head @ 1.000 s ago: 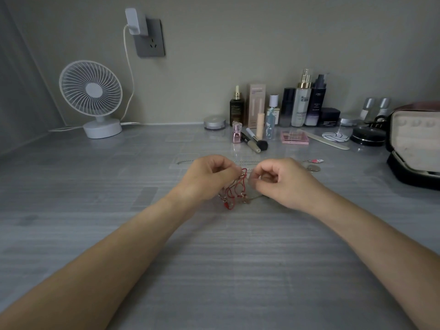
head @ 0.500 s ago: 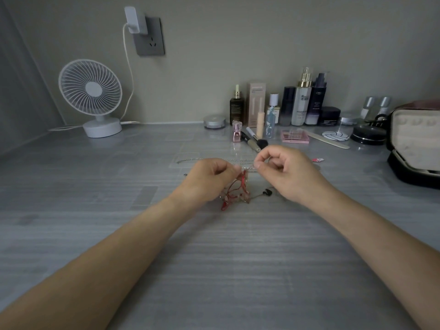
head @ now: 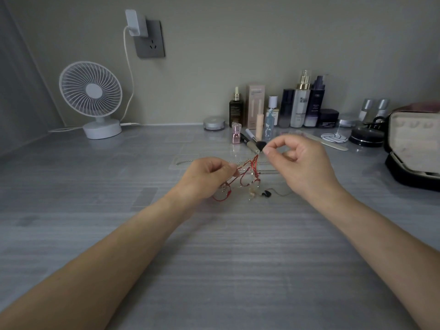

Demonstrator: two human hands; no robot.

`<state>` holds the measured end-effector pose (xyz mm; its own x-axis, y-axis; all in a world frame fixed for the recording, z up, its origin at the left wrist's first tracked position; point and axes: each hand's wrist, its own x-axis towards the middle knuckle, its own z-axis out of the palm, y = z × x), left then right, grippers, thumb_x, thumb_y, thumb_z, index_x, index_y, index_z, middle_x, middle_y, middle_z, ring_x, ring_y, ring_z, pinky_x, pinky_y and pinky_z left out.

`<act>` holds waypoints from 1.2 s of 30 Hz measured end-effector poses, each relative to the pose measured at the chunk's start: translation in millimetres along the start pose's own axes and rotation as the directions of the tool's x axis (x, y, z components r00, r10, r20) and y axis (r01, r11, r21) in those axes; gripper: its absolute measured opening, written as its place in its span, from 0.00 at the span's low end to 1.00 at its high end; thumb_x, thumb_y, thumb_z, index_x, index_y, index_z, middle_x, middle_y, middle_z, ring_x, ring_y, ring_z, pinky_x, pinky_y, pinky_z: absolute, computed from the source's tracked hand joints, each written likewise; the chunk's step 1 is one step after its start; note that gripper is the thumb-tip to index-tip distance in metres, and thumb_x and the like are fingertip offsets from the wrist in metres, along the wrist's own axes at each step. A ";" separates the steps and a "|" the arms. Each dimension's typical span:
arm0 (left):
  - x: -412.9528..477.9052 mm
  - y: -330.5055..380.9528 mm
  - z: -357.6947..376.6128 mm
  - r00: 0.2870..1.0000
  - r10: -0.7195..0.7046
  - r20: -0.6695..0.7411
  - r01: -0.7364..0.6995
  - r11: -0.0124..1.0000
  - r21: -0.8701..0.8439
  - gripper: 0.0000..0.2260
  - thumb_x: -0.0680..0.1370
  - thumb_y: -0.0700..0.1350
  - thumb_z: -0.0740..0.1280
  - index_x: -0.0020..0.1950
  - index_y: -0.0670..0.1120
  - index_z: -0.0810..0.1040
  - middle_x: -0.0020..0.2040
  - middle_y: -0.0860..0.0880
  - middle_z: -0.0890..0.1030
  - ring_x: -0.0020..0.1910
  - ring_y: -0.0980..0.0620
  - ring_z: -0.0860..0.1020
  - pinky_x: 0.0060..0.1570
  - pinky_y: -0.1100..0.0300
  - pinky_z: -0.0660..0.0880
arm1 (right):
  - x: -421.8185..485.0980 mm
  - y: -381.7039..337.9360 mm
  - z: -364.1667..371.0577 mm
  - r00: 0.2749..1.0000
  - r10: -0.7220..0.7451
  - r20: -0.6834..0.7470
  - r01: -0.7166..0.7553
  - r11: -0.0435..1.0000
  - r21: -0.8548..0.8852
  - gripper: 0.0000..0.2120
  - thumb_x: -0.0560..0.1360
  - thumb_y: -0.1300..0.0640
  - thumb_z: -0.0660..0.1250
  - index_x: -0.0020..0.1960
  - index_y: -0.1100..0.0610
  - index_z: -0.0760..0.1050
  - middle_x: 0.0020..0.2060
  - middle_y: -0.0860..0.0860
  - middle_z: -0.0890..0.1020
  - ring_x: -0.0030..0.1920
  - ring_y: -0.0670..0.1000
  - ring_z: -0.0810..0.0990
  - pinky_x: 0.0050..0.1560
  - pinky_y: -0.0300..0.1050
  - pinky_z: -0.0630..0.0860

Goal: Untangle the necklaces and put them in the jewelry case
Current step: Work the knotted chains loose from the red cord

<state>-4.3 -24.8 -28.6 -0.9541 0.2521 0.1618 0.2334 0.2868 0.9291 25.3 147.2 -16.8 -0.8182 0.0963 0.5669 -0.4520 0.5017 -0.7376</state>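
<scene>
A tangle of necklaces (head: 247, 173), red cord mixed with thin metal chain, hangs between my two hands just above the grey table. My left hand (head: 207, 177) pinches the tangle at its left side. My right hand (head: 300, 163) is raised higher and pinches a strand at the top right, stretching the red cord upward. A small pale pendant (head: 252, 192) and a black pendant (head: 266, 193) on a thin chain lie on the table below. The open jewelry case (head: 414, 148), black with a cream lining, stands at the far right.
Cosmetic bottles (head: 302, 106), a pink perfume bottle (head: 236, 134), a makeup brush (head: 253, 145) and a nail file (head: 326, 142) line the back of the table. A white fan (head: 91, 96) stands at the back left, its cable running to a wall socket. A silver chain (head: 190, 161) lies behind my hands.
My right hand has risen and moved to the right, pulling a strand up and spreading the tangle. The black pendant now lies uncovered on the table. My left hand has stayed almost still.
</scene>
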 end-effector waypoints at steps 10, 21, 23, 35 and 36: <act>2.2 1.0 -4.4 0.993 -0.091 -0.077 0.074 0.978 -0.197 0.11 0.78 0.43 0.63 0.36 0.46 0.78 0.31 0.54 0.81 0.31 0.58 0.75 0.41 0.63 0.72 | 0.3 2.3 -0.3 0.996 -0.035 0.079 0.038 0.999 -0.031 0.08 0.74 0.61 0.66 0.38 0.52 0.75 0.18 0.44 0.71 0.22 0.43 0.67 0.27 0.27 0.63; 4.7 0.4 -7.3 0.972 -0.140 -0.190 0.103 0.975 -0.196 0.08 0.78 0.47 0.62 0.40 0.50 0.76 0.33 0.53 0.76 0.35 0.56 0.74 0.43 0.60 0.68 | 0.9 3.8 1.7 0.983 -0.045 0.176 0.043 0.999 0.013 0.11 0.75 0.61 0.65 0.38 0.47 0.73 0.36 0.43 0.77 0.28 0.40 0.73 0.32 0.31 0.70; 3.8 0.0 -5.7 0.968 -0.047 -0.245 0.024 0.995 -0.094 0.02 0.77 0.44 0.64 0.46 0.50 0.75 0.38 0.53 0.75 0.35 0.58 0.72 0.37 0.66 0.68 | 0.7 1.8 2.1 0.979 -0.057 0.197 0.048 0.998 0.050 0.11 0.75 0.63 0.65 0.38 0.49 0.74 0.34 0.45 0.77 0.31 0.38 0.76 0.34 0.28 0.71; -4.5 2.1 13.8 0.978 0.209 0.014 -0.210 0.973 0.100 0.09 0.72 0.39 0.70 0.36 0.52 0.78 0.33 0.56 0.79 0.36 0.56 0.75 0.38 0.66 0.73 | -1.2 -4.6 5.6 0.977 -0.010 0.213 -0.008 0.997 0.082 0.06 0.75 0.59 0.65 0.40 0.52 0.76 0.35 0.70 0.76 0.31 0.52 0.67 0.32 0.38 0.65; -4.9 2.8 13.1 0.980 0.197 0.018 -0.198 0.978 0.061 0.08 0.72 0.38 0.69 0.37 0.50 0.78 0.33 0.53 0.79 0.35 0.57 0.75 0.36 0.68 0.72 | -0.7 -4.1 5.6 0.979 0.000 0.205 -0.017 0.997 0.082 0.06 0.75 0.59 0.65 0.40 0.52 0.76 0.34 0.70 0.75 0.30 0.51 0.66 0.31 0.37 0.64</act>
<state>3.5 -13.1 -31.1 -0.8857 0.3207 0.3357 0.4286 0.2870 0.8567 25.8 140.2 -16.2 -0.8736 -0.0818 0.4798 -0.4655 0.4281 -0.7746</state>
